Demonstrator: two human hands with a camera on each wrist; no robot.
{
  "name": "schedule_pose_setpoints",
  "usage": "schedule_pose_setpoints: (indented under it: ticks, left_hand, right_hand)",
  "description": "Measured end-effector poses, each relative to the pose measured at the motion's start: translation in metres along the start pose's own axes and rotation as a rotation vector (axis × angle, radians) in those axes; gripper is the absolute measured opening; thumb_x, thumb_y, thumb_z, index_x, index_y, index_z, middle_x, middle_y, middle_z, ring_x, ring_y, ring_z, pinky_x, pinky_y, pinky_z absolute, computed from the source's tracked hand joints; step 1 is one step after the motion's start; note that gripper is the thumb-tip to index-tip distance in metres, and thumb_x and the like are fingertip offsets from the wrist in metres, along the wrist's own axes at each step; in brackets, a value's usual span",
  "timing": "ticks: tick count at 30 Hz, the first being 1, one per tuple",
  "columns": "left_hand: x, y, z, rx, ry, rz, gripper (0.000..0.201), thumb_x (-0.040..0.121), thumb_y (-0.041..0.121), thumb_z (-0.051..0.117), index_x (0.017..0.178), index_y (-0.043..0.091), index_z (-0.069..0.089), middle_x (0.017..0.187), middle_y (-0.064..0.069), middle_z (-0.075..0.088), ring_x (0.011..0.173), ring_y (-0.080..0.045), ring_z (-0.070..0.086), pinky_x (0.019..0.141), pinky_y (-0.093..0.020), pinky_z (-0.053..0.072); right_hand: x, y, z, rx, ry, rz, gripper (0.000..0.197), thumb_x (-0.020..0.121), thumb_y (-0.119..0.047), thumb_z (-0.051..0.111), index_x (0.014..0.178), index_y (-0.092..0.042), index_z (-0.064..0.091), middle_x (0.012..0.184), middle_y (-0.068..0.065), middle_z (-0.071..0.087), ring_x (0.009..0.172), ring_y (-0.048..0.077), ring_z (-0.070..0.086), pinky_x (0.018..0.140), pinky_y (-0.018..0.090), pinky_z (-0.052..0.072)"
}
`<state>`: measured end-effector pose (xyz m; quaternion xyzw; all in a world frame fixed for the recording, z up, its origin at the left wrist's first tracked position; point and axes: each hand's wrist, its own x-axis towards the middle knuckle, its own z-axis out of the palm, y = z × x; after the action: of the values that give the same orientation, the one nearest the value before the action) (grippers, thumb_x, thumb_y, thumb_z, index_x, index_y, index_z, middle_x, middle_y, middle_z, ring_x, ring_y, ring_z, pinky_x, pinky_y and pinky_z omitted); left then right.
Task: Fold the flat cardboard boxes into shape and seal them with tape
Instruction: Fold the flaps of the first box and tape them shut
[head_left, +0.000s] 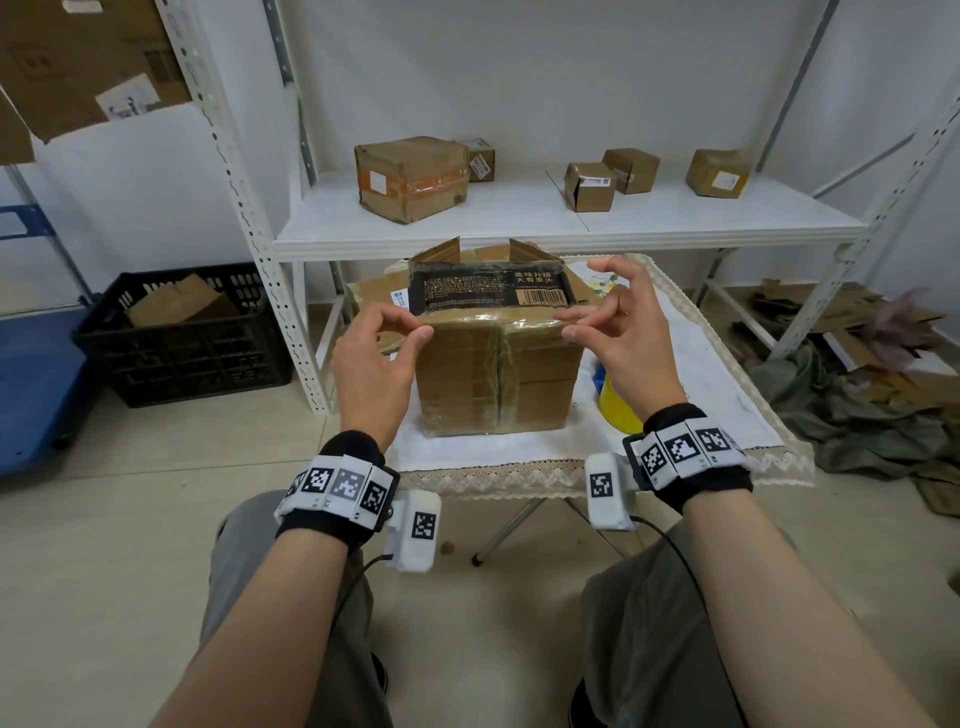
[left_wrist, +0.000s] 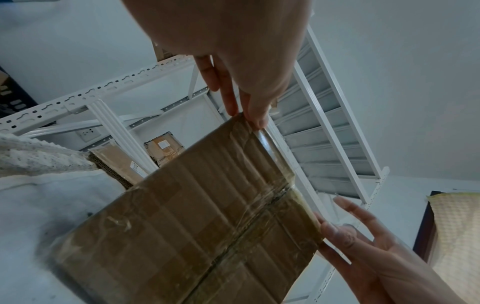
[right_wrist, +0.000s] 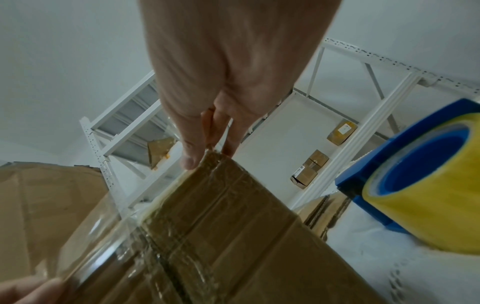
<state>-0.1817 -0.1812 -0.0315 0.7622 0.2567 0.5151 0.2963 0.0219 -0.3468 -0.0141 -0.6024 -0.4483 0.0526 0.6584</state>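
Observation:
A brown cardboard box stands on the white-clothed table, its taped seam facing me and open flaps at the far side. A strip of clear tape runs along the box's upper near edge. My left hand pinches the strip's left end between thumb and forefinger at the left corner. At the right corner, my right hand pinches the other end, its remaining fingers spread. The left wrist view shows the box and the tape strip. A yellow tape roll in a blue dispenser sits right of the box.
A white metal shelf behind the table carries several small sealed boxes. Flat cardboard lies behind the box on the table. A black crate with cardboard sits on the floor at left. Cardboard scraps and cloth lie at right.

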Motion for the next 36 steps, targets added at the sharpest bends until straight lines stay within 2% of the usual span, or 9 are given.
schedule_pose_setpoints:
  ticks: [5,9,11,14,16,23,27,33,36]
  left_hand:
    - [0.000,0.000,0.002,0.015,0.014,0.004,0.012,0.089,0.018,0.075,0.089,0.022,0.063,0.086,0.018,0.062,0.083,0.009,0.056,0.081,-0.003,0.036]
    - [0.000,-0.001,0.002,0.031,0.022,0.003,0.012,0.089,0.018,0.075,0.090,0.021,0.063,0.087,0.015,0.064,0.083,0.010,0.056,0.080,-0.002,0.036]
    - [0.000,-0.002,0.002,0.040,0.022,0.006,0.012,0.090,0.018,0.074,0.090,0.021,0.063,0.088,0.014,0.064,0.083,0.010,0.056,0.080,-0.002,0.036]
    - [0.000,-0.003,0.002,0.042,0.029,0.000,0.012,0.089,0.018,0.075,0.091,0.020,0.063,0.089,0.012,0.065,0.084,0.010,0.056,0.080,-0.003,0.037]
    - [0.001,-0.003,0.003,0.037,0.035,-0.006,0.012,0.089,0.017,0.075,0.090,0.020,0.063,0.089,0.012,0.065,0.084,0.010,0.056,0.080,-0.003,0.037]
    - [0.000,-0.002,0.003,0.025,0.052,-0.019,0.011,0.089,0.017,0.075,0.091,0.017,0.065,0.089,0.014,0.065,0.084,0.010,0.056,0.078,-0.002,0.036]
    - [0.001,-0.003,0.002,-0.062,0.044,-0.070,0.010,0.088,0.015,0.076,0.091,0.015,0.067,0.088,0.012,0.067,0.083,0.006,0.059,0.079,-0.005,0.040]
    - [0.007,-0.010,0.002,-0.281,0.011,-0.228,0.015,0.085,0.012,0.079,0.094,0.010,0.068,0.090,0.004,0.069,0.081,-0.005,0.061,0.079,-0.021,0.048]
    - [0.009,-0.011,-0.001,-0.284,-0.019,-0.209,0.015,0.085,0.013,0.079,0.095,0.010,0.067,0.093,0.000,0.070,0.085,-0.008,0.064,0.083,-0.026,0.052]
  right_hand:
    - [0.002,0.000,0.003,-0.040,0.038,-0.018,0.067,0.081,0.012,0.074,0.138,-0.014,0.050,0.065,-0.005,0.062,0.096,0.021,0.076,0.102,0.047,0.054]
    - [0.003,0.001,0.007,-0.114,0.057,-0.043,0.064,0.080,0.010,0.076,0.135,-0.014,0.052,0.067,-0.011,0.065,0.091,0.014,0.075,0.100,0.040,0.055]
    - [0.003,0.001,0.007,-0.132,0.064,-0.042,0.065,0.080,0.009,0.077,0.135,-0.015,0.053,0.068,-0.007,0.065,0.090,0.011,0.074,0.099,0.037,0.055]
    - [0.005,0.000,0.007,-0.189,0.059,-0.053,0.067,0.081,0.006,0.077,0.138,-0.018,0.050,0.078,0.004,0.067,0.091,0.009,0.073,0.095,0.028,0.055]
    - [0.006,0.001,0.008,-0.218,0.049,-0.069,0.068,0.082,0.005,0.077,0.139,-0.019,0.049,0.083,0.007,0.066,0.091,0.010,0.071,0.093,0.026,0.055]
    - [0.012,0.006,0.005,-0.236,0.047,-0.058,0.077,0.079,-0.001,0.081,0.144,-0.025,0.047,0.111,-0.001,0.053,0.095,0.016,0.066,0.088,0.028,0.058]
    - [0.012,0.008,0.003,-0.219,-0.008,-0.033,0.075,0.082,-0.003,0.079,0.146,-0.023,0.045,0.099,-0.001,0.062,0.096,0.016,0.064,0.091,0.030,0.056]
    - [0.012,0.011,0.003,-0.165,-0.046,-0.042,0.068,0.086,-0.004,0.076,0.144,-0.019,0.044,0.092,-0.003,0.058,0.094,0.014,0.063,0.091,0.022,0.052]
    - [0.016,0.010,0.005,-0.157,-0.045,-0.039,0.060,0.089,-0.008,0.075,0.141,-0.018,0.047,0.087,-0.004,0.056,0.087,0.010,0.060,0.087,0.027,0.053]
